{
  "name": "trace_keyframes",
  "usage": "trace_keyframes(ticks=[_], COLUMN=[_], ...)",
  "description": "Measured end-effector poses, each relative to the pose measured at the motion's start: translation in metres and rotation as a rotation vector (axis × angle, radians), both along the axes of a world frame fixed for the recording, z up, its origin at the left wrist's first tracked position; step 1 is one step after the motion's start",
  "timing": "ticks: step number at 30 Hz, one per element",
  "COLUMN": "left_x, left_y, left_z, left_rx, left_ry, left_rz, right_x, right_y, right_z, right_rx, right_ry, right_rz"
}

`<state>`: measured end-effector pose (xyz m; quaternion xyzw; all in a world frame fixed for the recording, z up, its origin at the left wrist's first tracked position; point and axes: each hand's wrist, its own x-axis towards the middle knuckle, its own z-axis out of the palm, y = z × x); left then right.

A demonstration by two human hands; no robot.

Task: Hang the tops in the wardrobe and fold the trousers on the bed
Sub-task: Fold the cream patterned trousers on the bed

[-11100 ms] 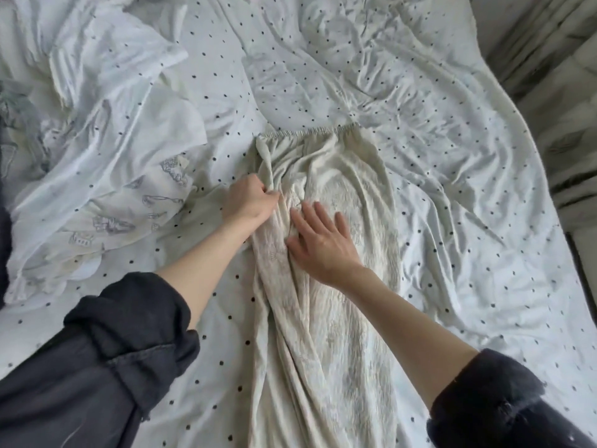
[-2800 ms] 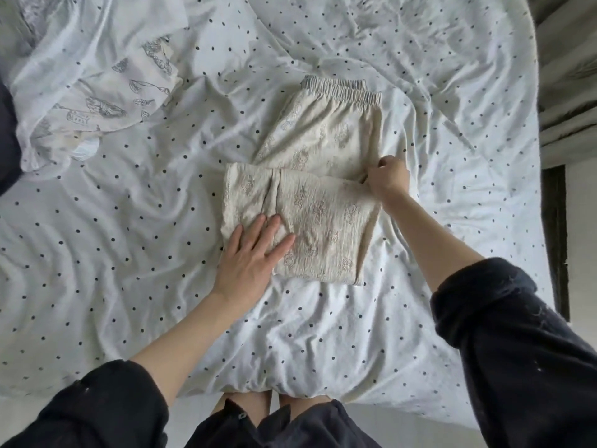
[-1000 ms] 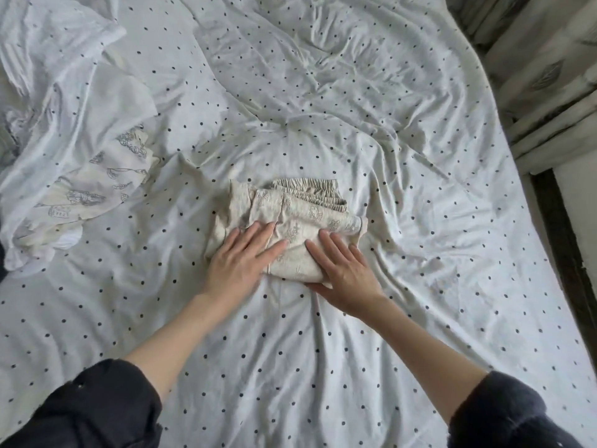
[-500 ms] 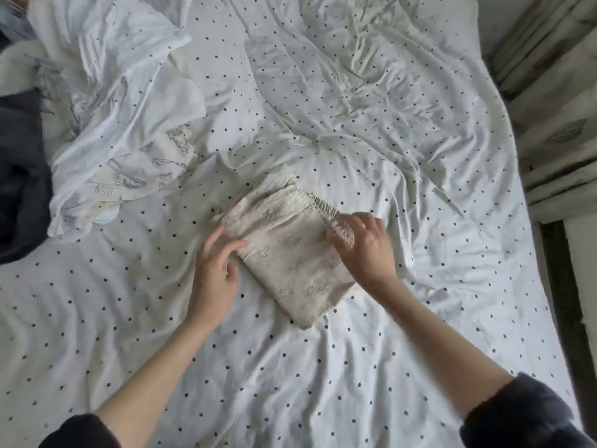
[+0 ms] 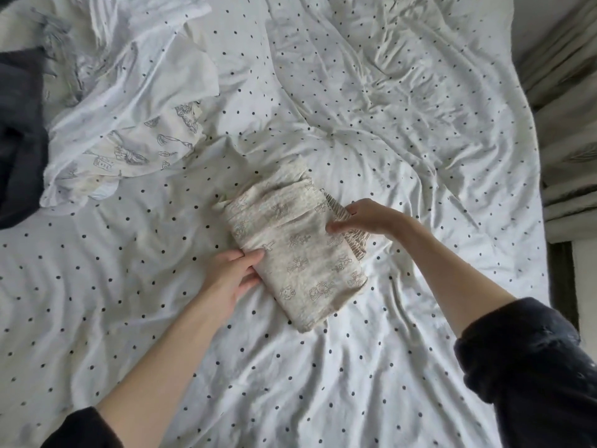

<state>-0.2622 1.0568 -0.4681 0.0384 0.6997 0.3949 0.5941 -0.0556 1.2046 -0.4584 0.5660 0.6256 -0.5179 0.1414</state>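
The folded trousers [image 5: 295,253] are lying as a compact cream bundle near the middle of the bed [image 5: 323,367], angled diagonally on the dotted sheet. Your left hand [image 5: 231,274] is gripping the bundle's left edge, thumb on top and fingers tucked beneath. Your right hand [image 5: 365,218] is resting on the ribbed waistband [image 5: 353,240] at the right edge, fingers curled over it. A crumpled white garment [image 5: 129,124] is lying well apart at the upper left, beside dark fabric [image 5: 19,140].

The folded trousers [image 5: 297,253] lie mid-bed [image 5: 323,383], a crumpled garment pile [image 5: 129,124] behind to their left.
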Motion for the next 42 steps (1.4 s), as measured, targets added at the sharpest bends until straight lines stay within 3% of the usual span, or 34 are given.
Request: trace_keyframes(ticks=[13,20,26,36,42], left_x=[-0.029,-0.027,-0.006,0.086,0.167], left_y=[0.011,0.024,0.04,0.012,-0.071], left_z=[0.041,0.094,0.153,0.232,0.276], left_rx=[0.027,0.154,0.306,0.551,0.668], left_ry=[0.225,0.2,0.121,-0.043,-0.177], left_rz=[-0.091,-0.234,-0.479,-0.977,-1.325], right_x=[-0.006,0.008,0.052,0.1,0.114], right_y=[-0.05,-0.064,-0.103,-0.278,-0.433], right_z=[0.017,0.062,0.142,0.251,0.299], right_rx=[-0.113,-0.023,0.036,0.437,0.611], right_ry=[0.107,0.164,0.25,0.128,0.049], right_rz=[-0.34,-0.418,-0.642,-1.125,-1.444])
